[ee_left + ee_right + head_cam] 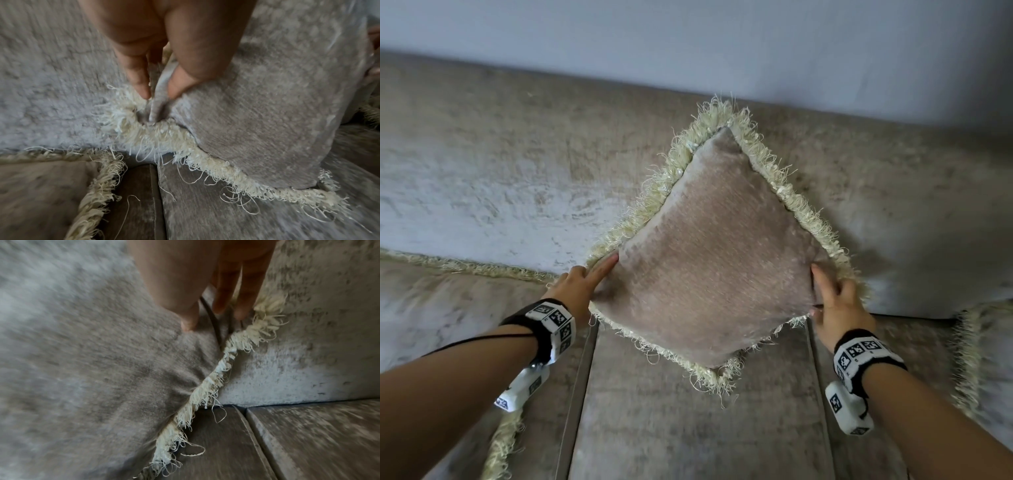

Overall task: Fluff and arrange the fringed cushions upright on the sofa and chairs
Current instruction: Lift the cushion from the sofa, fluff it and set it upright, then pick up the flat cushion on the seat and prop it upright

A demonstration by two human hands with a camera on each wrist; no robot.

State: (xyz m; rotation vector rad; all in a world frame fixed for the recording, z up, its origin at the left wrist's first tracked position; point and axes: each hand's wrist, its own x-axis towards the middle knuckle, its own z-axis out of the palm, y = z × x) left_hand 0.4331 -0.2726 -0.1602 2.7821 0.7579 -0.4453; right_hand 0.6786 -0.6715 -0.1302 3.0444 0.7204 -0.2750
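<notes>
A beige cushion (717, 260) with a cream fringe is held up on one corner, diamond-wise, in front of the sofa back (500, 164). Its lowest corner hangs just over the seat (688, 428). My left hand (582, 284) pinches the cushion's left corner, thumb and fingers pressing a fold of fabric (158, 91) in the left wrist view. My right hand (832, 301) grips the right corner, thumb on the front face and fingers behind the fringe (242, 344). The cushion (92, 378) fills the left of the right wrist view.
Another fringed cushion (431, 308) lies flat on the seat at the left, its fringe (96, 191) close under my left hand. A third fringed cushion (983, 359) shows at the right edge. A pale wall (688, 41) rises behind the sofa.
</notes>
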